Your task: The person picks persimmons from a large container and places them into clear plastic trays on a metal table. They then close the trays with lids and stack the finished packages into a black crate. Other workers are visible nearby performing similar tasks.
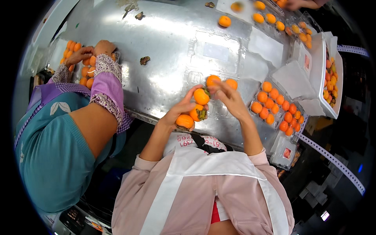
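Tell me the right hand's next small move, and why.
The right hand should probably take the top orange fruit next: its fingers are very close to that fruit, while the left hand already holds three.

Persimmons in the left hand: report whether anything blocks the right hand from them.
Nothing visible does. The right hand is right beside the uppermost of the three persimmons in the left hand; two others lie just beyond, not between.
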Available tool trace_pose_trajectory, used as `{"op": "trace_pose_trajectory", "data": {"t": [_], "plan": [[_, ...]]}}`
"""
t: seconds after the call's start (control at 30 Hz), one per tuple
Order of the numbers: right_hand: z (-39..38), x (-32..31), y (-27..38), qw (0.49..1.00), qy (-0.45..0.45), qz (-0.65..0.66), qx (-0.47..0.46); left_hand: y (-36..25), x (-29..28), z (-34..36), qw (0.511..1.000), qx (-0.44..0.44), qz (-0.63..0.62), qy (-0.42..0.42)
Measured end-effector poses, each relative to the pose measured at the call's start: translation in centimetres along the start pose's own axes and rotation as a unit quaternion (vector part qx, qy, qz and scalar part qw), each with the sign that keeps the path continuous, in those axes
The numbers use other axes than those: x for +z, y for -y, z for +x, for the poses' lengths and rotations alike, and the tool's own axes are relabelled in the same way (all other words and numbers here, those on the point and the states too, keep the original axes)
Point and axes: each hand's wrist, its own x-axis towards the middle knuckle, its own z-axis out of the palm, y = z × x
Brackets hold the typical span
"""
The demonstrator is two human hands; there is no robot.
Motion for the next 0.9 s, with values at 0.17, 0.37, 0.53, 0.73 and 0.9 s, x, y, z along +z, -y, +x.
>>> {"op": "trace_pose_trajectory", "data": {"t": [0.17,0.37,0.53,0.73,0.9], "plan": [[-3.9,0.3,-0.3,0.996,0.000,0.065,0.053,1.1,1.1,0.5,0.994,-0.079,0.075,0.009],[-8.3,-6.1,-3.6,0.983,-0.183,0.009,-0.004,2.3,-1.0,-1.8,0.993,-0.033,-0.002,-0.112],[-7.6,-5.4,-4.4,0.982,-0.148,-0.105,-0.056,2.5,-0.8,-2.7,0.988,-0.034,-0.034,-0.147],[-4.9,-3.9,-3.2,0.836,-0.170,-0.506,-0.127,3.2,-0.4,-2.7,0.982,0.000,0.056,-0.180],[-3.9,-3.5,-2.5,0.755,-0.110,-0.634,-0.127,3.5,-0.4,-3.1,0.974,0.016,0.102,-0.203]]}}
